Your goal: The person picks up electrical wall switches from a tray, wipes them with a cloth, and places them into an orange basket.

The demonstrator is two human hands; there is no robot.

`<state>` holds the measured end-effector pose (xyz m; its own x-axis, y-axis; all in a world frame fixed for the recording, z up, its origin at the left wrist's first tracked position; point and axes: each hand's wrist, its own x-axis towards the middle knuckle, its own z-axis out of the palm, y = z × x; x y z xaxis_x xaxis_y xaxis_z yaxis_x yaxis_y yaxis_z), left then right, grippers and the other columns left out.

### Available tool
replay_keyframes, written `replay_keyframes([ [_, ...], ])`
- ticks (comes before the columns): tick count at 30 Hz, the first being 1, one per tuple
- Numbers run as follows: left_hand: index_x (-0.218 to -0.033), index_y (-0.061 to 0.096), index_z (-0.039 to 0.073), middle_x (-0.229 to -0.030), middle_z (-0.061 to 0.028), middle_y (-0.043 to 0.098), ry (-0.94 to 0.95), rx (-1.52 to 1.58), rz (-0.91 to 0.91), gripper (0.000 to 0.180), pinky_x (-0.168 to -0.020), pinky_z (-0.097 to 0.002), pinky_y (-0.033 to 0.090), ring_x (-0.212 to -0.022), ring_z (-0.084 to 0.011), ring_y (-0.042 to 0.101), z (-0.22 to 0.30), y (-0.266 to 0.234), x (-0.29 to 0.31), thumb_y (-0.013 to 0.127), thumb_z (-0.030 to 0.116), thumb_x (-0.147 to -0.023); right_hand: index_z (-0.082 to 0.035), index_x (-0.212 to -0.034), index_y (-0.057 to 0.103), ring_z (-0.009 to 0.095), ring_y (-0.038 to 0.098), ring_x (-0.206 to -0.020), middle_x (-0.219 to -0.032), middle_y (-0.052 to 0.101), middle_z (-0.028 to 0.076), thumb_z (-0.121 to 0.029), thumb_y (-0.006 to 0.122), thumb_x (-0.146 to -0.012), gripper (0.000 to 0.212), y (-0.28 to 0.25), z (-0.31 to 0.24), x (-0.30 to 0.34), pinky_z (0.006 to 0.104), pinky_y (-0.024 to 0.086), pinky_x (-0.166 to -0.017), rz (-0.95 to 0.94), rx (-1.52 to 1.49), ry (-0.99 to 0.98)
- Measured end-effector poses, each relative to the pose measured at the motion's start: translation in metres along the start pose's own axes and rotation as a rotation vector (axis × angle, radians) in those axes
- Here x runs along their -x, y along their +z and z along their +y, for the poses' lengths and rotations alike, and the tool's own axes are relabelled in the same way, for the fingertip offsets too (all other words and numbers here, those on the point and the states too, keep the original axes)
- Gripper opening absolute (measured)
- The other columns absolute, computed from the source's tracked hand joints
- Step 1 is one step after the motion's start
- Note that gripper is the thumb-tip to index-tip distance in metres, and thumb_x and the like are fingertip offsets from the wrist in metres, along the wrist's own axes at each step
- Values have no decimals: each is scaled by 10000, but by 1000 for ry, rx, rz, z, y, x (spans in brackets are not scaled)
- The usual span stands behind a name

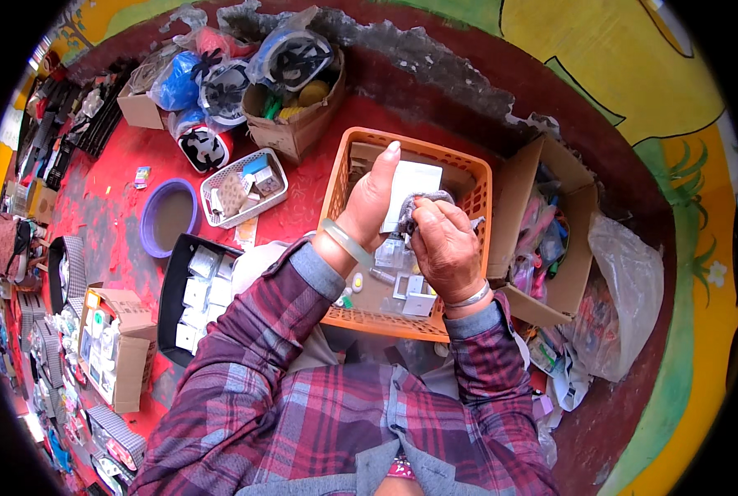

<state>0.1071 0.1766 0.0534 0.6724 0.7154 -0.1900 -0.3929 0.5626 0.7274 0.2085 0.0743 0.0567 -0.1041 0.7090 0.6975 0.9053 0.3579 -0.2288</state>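
Observation:
My left hand (367,202) grips a flat white rectangular piece (414,178), perhaps a small box or panel, with the thumb along its left edge and the other fingers hidden behind it. Bunched in my right hand (449,252) is a grey cloth (425,201), which appears to press on the lower right of the white piece. Both hands are over an orange plastic basket (483,207). Inside it lie a white square-framed item (418,302), clear plastic packs (395,255) and a small white-and-yellow item (357,282).
Right of the basket stands an open carton (542,306) of colourful packets, beside a clear plastic bag (629,289). At left are a black bin (170,310) of white boxes, a purple basin (147,223) and a white basket (253,217). Bagged helmets (290,62) sit at the back.

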Motion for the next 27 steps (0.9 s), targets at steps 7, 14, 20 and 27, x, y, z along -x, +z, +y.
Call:
replay_keyframes([
  [7,-1056,602,36,-947,-80,645,30,-102,-27,503,-742,-270,511,-818,-161,625,-20,-17,-4,437,499,-947,-25,-954,574,315,605,-793,-873,619,164,20,579,-746,212,3,-5,0,377,495,-695,-9,-261,382],
  [14,-1060,618,-15,-921,-109,659,-15,94,-80,639,-735,-294,525,-794,-178,645,-10,0,1,405,573,-927,-29,-1041,576,194,628,-845,-941,643,104,-159,507,-918,192,-15,35,8,328,527,-761,221,-1710,930],
  [20,-1171,538,2,-1052,-132,649,-48,420,-44,596,-850,-371,534,-945,-263,652,-8,-15,-13,303,511,-969,-42,-1132,591,283,602,-1043,-1121,636,136,-233,531,-939,278,-40,87,35,423,460,-969,600,-2040,954],
  [27,-1225,504,15,-1131,-157,618,20,470,-62,602,-901,-421,505,-1022,-292,624,-4,-20,-12,265,505,-968,-81,-1178,536,251,562,-1116,-1199,585,98,-160,488,-965,232,-24,63,23,395,440,-999,451,-1768,851],
])
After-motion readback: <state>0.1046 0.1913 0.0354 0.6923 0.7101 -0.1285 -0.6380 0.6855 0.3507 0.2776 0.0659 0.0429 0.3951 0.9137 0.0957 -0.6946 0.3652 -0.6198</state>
